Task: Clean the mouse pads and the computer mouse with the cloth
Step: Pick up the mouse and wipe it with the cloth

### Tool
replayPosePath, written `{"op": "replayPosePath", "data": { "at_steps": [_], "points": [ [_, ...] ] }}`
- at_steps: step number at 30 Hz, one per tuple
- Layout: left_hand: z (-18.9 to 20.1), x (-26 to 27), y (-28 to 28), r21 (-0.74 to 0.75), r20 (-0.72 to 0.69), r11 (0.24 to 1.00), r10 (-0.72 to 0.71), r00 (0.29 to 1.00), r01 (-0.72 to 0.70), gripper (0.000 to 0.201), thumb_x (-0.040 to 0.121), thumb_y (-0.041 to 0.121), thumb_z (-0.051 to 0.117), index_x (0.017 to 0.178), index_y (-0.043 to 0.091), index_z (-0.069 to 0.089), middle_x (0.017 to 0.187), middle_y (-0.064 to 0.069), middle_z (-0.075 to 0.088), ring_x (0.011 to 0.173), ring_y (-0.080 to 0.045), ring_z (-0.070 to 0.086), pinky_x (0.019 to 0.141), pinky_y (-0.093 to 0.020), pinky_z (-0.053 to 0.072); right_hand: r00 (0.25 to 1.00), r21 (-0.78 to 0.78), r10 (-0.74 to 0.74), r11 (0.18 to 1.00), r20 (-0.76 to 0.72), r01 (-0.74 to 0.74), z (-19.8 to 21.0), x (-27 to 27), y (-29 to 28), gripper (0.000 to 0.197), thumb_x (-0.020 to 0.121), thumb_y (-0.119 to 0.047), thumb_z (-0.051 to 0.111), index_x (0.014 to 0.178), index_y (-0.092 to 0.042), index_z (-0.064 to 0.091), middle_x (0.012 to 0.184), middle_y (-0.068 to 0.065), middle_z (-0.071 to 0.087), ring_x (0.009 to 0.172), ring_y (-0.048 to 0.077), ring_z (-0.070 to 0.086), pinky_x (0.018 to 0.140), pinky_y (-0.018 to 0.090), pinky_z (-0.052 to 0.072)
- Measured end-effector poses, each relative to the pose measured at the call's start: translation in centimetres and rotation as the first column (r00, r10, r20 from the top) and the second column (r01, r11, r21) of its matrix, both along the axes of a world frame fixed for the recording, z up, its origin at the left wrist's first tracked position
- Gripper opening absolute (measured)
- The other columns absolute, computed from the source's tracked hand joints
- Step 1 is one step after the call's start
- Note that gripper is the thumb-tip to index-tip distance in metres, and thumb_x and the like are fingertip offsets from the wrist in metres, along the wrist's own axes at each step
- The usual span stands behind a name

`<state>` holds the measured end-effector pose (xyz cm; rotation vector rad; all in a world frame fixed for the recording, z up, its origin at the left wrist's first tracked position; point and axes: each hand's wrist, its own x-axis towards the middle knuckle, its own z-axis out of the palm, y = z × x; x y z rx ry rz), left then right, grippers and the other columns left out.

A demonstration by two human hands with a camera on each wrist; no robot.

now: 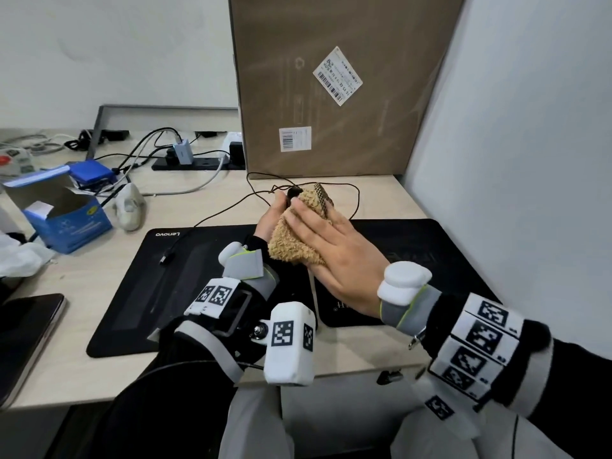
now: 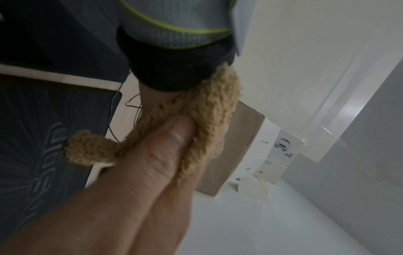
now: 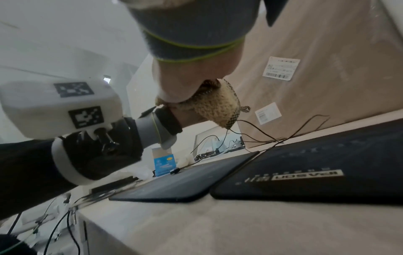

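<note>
My left hand (image 1: pixel 273 212) holds the black wired mouse (image 1: pixel 292 193) up in the air above the two black mouse pads. A tan fluffy cloth (image 1: pixel 291 241) is wrapped over the mouse, so only its dark tip shows. My right hand (image 1: pixel 318 226) lies flat on the cloth with straight fingers, pressing it against the mouse. In the left wrist view a thumb (image 2: pixel 172 138) presses into the cloth (image 2: pixel 209 110). In the right wrist view the cloth (image 3: pixel 218 105) sits under the palm. The Lenovo pad (image 1: pixel 159 286) lies left, the second pad (image 1: pixel 440 246) right.
The mouse cable (image 1: pixel 356 200) loops on the desk behind the hands. A tall cardboard box (image 1: pixel 331 94) stands at the back, a white partition (image 1: pixel 513 160) on the right. To the left are an open blue carton (image 1: pixel 69 220), a white mouse-like object (image 1: pixel 130 207) and a power strip (image 1: pixel 198 162).
</note>
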<state>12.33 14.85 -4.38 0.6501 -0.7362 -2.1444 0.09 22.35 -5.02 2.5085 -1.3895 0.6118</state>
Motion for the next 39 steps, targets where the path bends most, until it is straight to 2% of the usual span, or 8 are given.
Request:
{"op": "replayPosePath", "data": {
  "at_steps": [5, 14, 18, 22, 26, 31, 35, 39],
  "points": [
    [0.9, -1.3, 1.1, -0.007, -0.067, 0.996, -0.094, 0.993, 0.094, 0.074, 0.1, 0.048, 0.02, 0.077, 0.004, 0.075, 0.073, -0.012, 0.075, 0.067, -0.021, 0.074, 0.06, -0.031, 0.061, 0.832, 0.3, -0.251, 0.948, 0.495, 0.108, 3.7, 0.1, -1.1, 0.042, 0.097, -0.026, 0.039, 0.137, -0.015, 0.045, 0.145, 0.006, 0.045, 0.134, 0.017, 0.04, 0.106, 0.013, 0.022],
    [1.1, -1.1, 1.5, -0.02, 0.007, 1.0, -0.007, 1.0, 0.007, 0.062, 0.097, 0.055, 0.014, 0.109, 0.013, 0.058, 0.078, -0.009, 0.075, 0.082, -0.021, 0.07, 0.073, -0.037, 0.049, 0.434, 0.654, -0.589, 0.757, 0.682, 0.0, 4.5, 0.2, -3.9, 0.041, 0.087, -0.049, 0.043, 0.091, -0.016, 0.067, 0.099, 0.011, 0.071, 0.096, 0.03, 0.066, 0.096, 0.046, 0.048],
    [0.8, -1.2, 0.7, -0.004, 0.0, 0.999, 0.044, 0.999, -0.044, 0.068, 0.096, 0.056, 0.013, 0.107, 0.007, 0.058, 0.104, -0.013, 0.067, 0.113, -0.021, 0.055, 0.084, -0.04, 0.046, 0.566, 0.586, -0.552, 0.798, 0.612, 0.145, 3.6, 0.7, -1.9, 0.039, 0.097, -0.038, 0.037, 0.121, -0.016, 0.059, 0.122, 0.011, 0.064, 0.117, 0.027, 0.056, 0.101, 0.03, 0.04],
    [0.1, -0.5, -0.2, -0.009, 0.055, 0.999, 0.048, 0.997, -0.047, 0.075, 0.094, 0.061, 0.013, 0.102, 0.003, 0.059, 0.09, -0.017, 0.073, 0.083, -0.026, 0.072, 0.078, -0.037, 0.053, 0.808, 0.456, -0.367, 0.879, 0.46, 0.14, 2.4, 2.0, 1.1, 0.054, 0.099, -0.029, 0.037, 0.148, -0.016, 0.019, 0.158, 0.002, 0.015, 0.146, 0.015, 0.017, 0.113, 0.017, 0.011],
    [-0.3, 0.5, -2.1, -0.122, 0.303, 0.984, 0.16, 0.939, -0.129, 0.06, 0.096, 0.056, 0.013, 0.113, 0.015, 0.054, 0.124, -0.019, 0.057, 0.108, -0.027, 0.059, 0.095, -0.032, 0.047, 0.936, 0.334, -0.119, 0.942, 0.331, 0.002, 0.7, 2.8, 3.4, 0.066, 0.091, -0.043, 0.027, 0.148, -0.012, 0.017, 0.156, -0.003, 0.002, 0.145, 0.011, 0.002, 0.115, 0.014, -0.004],
    [-0.1, -0.1, -1.0, 0.076, 0.002, 0.988, 0.135, 0.991, -0.135, 0.063, 0.094, 0.061, 0.018, 0.096, 0.013, 0.058, 0.087, -0.009, 0.058, 0.079, -0.024, 0.061, 0.08, -0.033, 0.052, 0.642, 0.353, -0.351, 0.926, 0.682, 0.132, 3.5, 2.0, 3.2, 0.027, 0.095, -0.031, 0.044, 0.103, -0.016, 0.066, 0.105, 0.002, 0.07, 0.098, 0.008, 0.057, 0.083, 0.021, 0.04],
    [-0.2, -0.6, -0.6, 0.156, -0.005, 0.982, 0.105, 0.994, -0.103, 0.059, 0.093, 0.061, 0.022, 0.117, 0.015, 0.049, 0.116, -0.009, 0.049, 0.114, -0.024, 0.047, 0.102, -0.04, 0.038, 0.36, 0.39, -0.479, 0.873, 0.801, 0.294, 6.8, 1.0, -0.1, 0.031, 0.096, -0.03, 0.042, 0.078, -0.011, 0.06, 0.075, 0.002, 0.057, 0.079, 0.02, 0.051, 0.067, 0.03, 0.037],
    [0.4, -1.4, 0.5, 0.175, 0.052, 0.982, 0.06, 0.997, -0.068, 0.057, 0.095, 0.057, 0.023, 0.09, 0.01, 0.056, 0.085, -0.007, 0.058, 0.08, -0.023, 0.057, 0.08, -0.036, 0.047, 0.476, 0.295, -0.417, 0.903, 0.774, 0.312, 7.8, 1.4, -2.9, 0.026, 0.095, -0.03, 0.045, 0.099, -0.017, 0.066, 0.096, 0.009, 0.069, 0.093, 0.026, 0.059, 0.082, 0.033, 0.043]
  ]
}}
